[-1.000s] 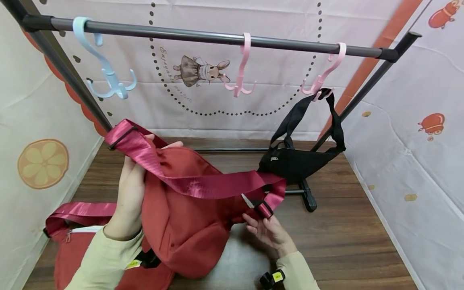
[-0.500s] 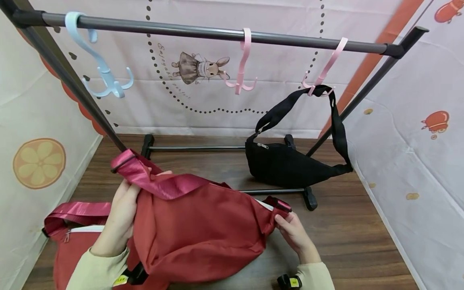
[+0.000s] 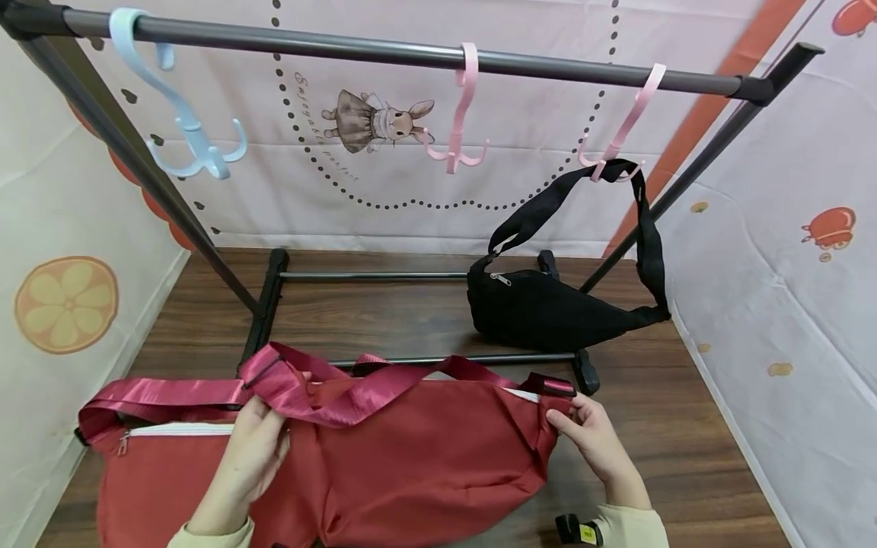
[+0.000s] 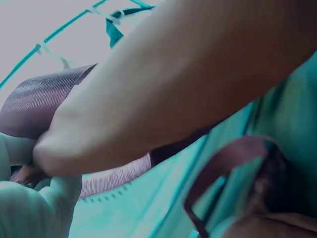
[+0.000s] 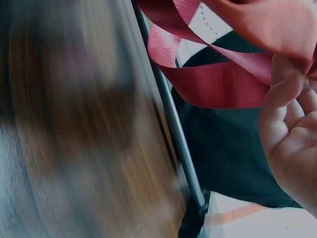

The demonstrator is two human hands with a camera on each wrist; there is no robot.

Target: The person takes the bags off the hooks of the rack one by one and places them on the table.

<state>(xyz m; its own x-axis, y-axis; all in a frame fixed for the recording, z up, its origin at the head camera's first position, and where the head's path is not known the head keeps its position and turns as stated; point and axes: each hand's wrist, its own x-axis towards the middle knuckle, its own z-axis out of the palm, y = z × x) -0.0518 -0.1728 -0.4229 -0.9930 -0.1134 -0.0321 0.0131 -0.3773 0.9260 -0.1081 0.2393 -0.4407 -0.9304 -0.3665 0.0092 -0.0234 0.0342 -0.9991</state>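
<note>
A red waist bag (image 3: 432, 449) with a shiny crimson strap (image 3: 384, 392) is stretched between both hands in the head view. My left hand (image 3: 255, 449) grips its left end just under the strap and buckle; the left wrist view shows fingers closed at the strap (image 4: 44, 101). At the bag's right end my right hand (image 3: 597, 435) pinches the corner by the black buckle (image 3: 551, 386), thumb in front. In the right wrist view, curled fingers hold the red fabric (image 5: 275, 22). A second red bag (image 3: 161, 472) with a white zipper lies behind the left hand.
Over the bags runs a dark rack bar (image 3: 342, 42) carrying a blue hook (image 3: 195, 137) and two pink hooks (image 3: 455, 129). A black waist bag (image 3: 548, 308) hangs from the right pink hook. The rack's base bar (image 3: 384, 275) stands on a wooden floor (image 3: 699, 434) between printed cloth walls.
The held red bag has come down and been pulled wide to the right. The right hand went from beside the buckle to pinching the bag's end. The black bag has swung slightly.
</note>
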